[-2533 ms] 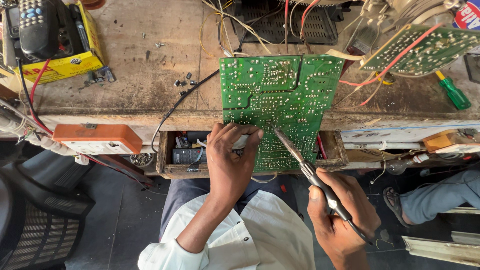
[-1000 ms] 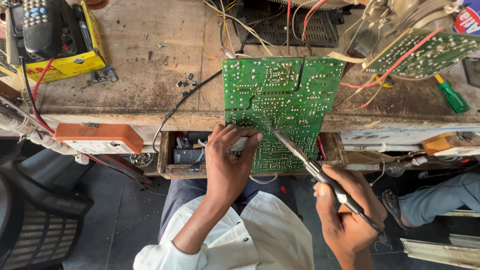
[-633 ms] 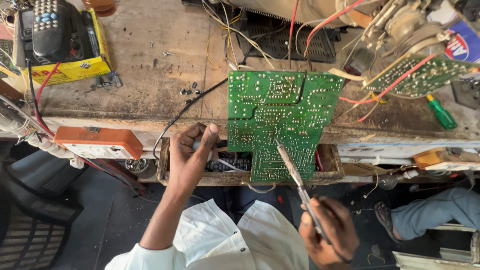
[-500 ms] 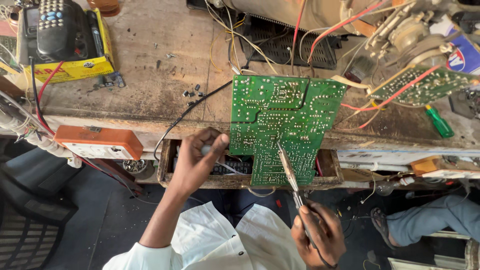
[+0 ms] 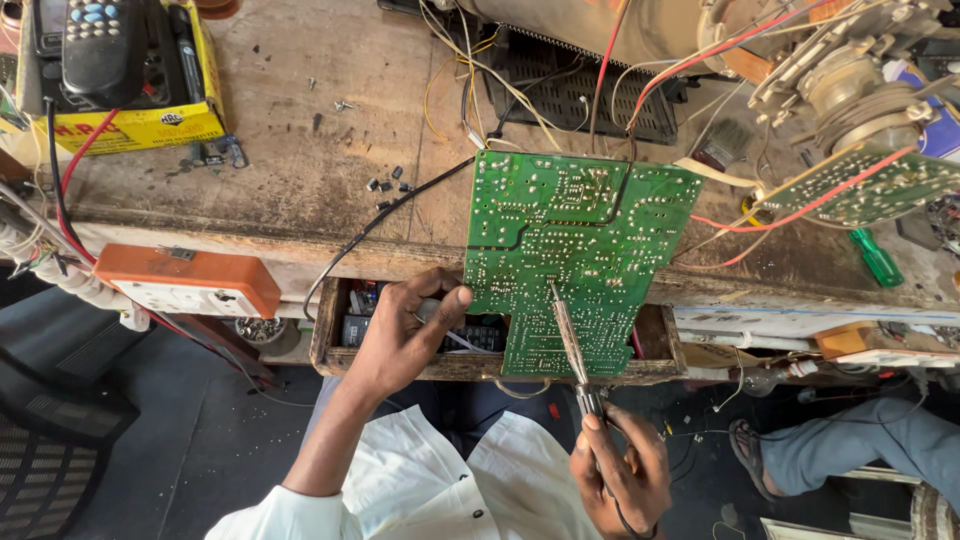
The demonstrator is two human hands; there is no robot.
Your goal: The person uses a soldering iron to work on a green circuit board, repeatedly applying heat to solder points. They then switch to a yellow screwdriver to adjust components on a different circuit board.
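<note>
I see the large green printed circuit board (image 5: 580, 250) lying solder side up, its far part on the worn wooden workbench (image 5: 300, 170), its near part overhanging the open wooden drawer (image 5: 330, 345) below the bench edge. Right hand (image 5: 620, 475) is closed in a pen grip around the slim metal-shafted soldering iron (image 5: 570, 340); the tip rests on the board near its middle. Left hand (image 5: 405, 335) is in the drawer just beside the board's left edge, fingers curled around a small light-coloured object I cannot identify. Orange plastic socket box (image 5: 190, 282) hangs on the bench front, well left.
</note>
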